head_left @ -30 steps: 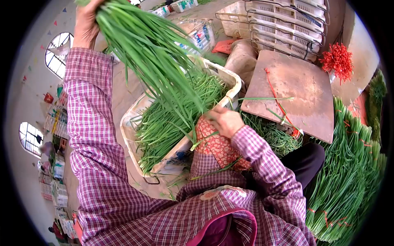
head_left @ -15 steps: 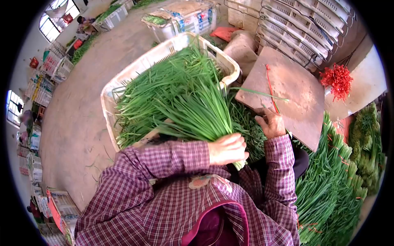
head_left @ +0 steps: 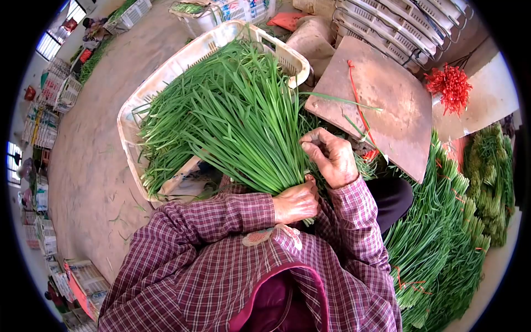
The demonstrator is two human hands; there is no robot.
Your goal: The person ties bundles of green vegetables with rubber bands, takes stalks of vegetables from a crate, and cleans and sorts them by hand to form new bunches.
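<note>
My left hand point(head_left: 297, 202) is wrapped round the lower stems of a thick bunch of garlic chives point(head_left: 260, 144). The long green leaves fan up and away over the white plastic crate point(head_left: 133, 145), where more loose chives point(head_left: 166, 130) lie. Just right of the bunch, my right hand point(head_left: 333, 159) is raised with thumb and forefinger pinched together; whatever is between them is too small to make out. Beyond that hand, a red tie point(head_left: 359, 108) and a few stray leaves lie across a square brown board point(head_left: 392, 99).
Tied chive bundles point(head_left: 437, 232) are piled at my right, with more bundles point(head_left: 489, 182) behind them. Red ties point(head_left: 449, 88) hang in a cluster by the wall. White crates point(head_left: 387, 27) are stacked at the back, and another packed crate point(head_left: 227, 14) stands on the floor.
My right hand has come left from the board's edge to beside the bunch, its fingers now pinched. My left hand still grips the chives. The whole view has shifted slightly.
</note>
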